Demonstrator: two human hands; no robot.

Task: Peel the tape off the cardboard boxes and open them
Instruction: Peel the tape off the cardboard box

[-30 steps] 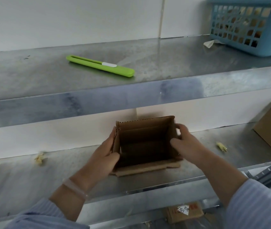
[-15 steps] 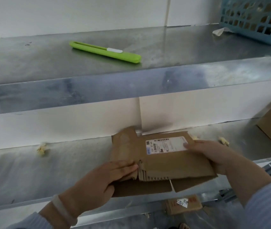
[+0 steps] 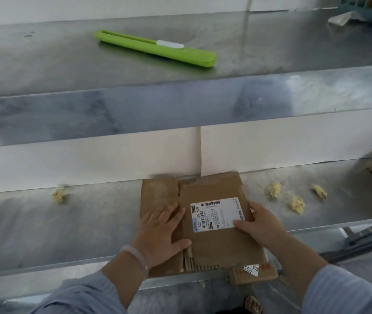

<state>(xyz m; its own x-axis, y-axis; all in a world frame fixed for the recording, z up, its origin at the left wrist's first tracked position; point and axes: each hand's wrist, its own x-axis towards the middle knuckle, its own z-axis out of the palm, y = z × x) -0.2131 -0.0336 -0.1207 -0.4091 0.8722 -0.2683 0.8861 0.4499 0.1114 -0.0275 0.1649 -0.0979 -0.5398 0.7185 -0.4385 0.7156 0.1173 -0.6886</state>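
Fingers (image 3: 170, 211) of the left hand (image 3: 160, 234) lying straight, pressing down on the flattened cardboard box (image 3: 214, 248), right hand (image 3: 263, 223) pressing its labelled side with fingers spread, box lying on the lower shelf (image 3: 67, 230), green cutter (image 3: 155, 49) lying on the upper shelf (image 3: 271, 41).

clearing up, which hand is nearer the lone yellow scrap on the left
Left. The left hand lies right of the scrap, on the box; the right hand farther right.

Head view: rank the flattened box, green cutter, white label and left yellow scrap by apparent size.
Largest: flattened box.
Unsure: green cutter and white label; the cutter is longer, the label wider, and the cutter lies farther away.
Smallest: left yellow scrap.
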